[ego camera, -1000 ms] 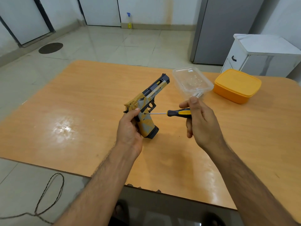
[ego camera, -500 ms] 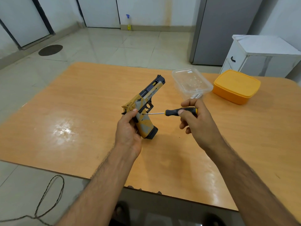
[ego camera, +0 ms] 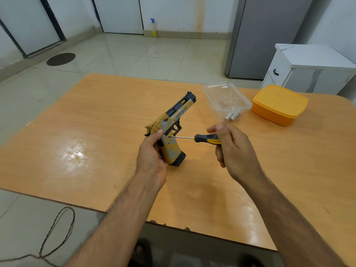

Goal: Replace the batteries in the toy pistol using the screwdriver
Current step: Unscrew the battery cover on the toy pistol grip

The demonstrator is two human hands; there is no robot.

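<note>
Toy pistol [ego camera: 171, 130] barrel points up-right, away.

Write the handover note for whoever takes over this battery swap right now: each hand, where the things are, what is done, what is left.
Left hand grips the pistol by its grip, above the table.
Right hand holds the screwdriver; its tip sits at a screw on the grip's side.
Batteries lie by the clear tray; an orange box stands beside it.
Done: driver seated on the screw.
Left: take out the screw, open the cover, swap batteries, close, screw shut.
</note>
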